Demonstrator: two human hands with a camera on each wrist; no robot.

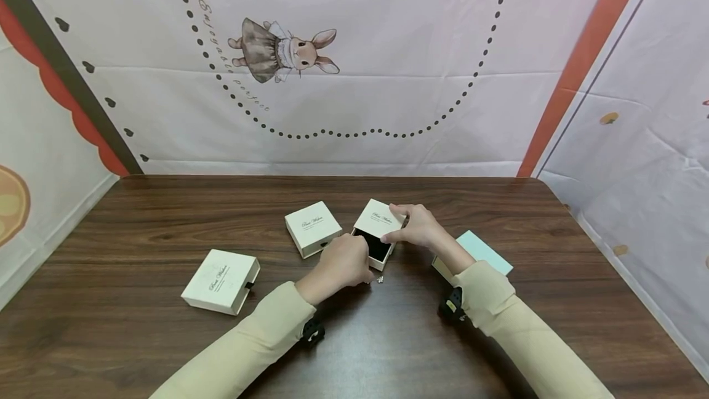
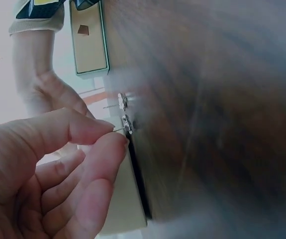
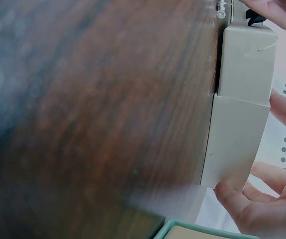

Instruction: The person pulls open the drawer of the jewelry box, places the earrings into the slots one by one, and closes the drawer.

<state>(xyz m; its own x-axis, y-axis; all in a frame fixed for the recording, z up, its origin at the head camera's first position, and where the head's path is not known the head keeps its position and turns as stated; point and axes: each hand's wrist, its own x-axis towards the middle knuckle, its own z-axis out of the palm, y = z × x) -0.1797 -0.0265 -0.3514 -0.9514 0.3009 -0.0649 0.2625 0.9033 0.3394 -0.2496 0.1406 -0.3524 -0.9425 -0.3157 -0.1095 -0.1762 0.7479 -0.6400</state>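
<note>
Between thumb and index finger, my left hand (image 1: 344,261) pinches the thin post of a sparkly stud earring (image 2: 127,124), close over the table. A second stud earring (image 1: 380,279) lies on the wood just in front of the middle drawer box. This cream gift box (image 1: 379,217) has its drawer (image 3: 247,64) pulled partly out, showing a black lining (image 1: 378,247). My right hand (image 1: 419,226) grips the box's sleeve, thumb near the drawer opening and fingers at the far side. A black pull tab (image 3: 254,18) shows at the drawer's front, near my left fingers.
Another cream box (image 1: 314,226) stands left of the held one, and a third (image 1: 221,281) farther left toward the front. Under my right forearm sits a box with a light blue top (image 1: 480,252). Printed cloth (image 1: 388,48) hangs behind the brown wooden table (image 1: 388,350).
</note>
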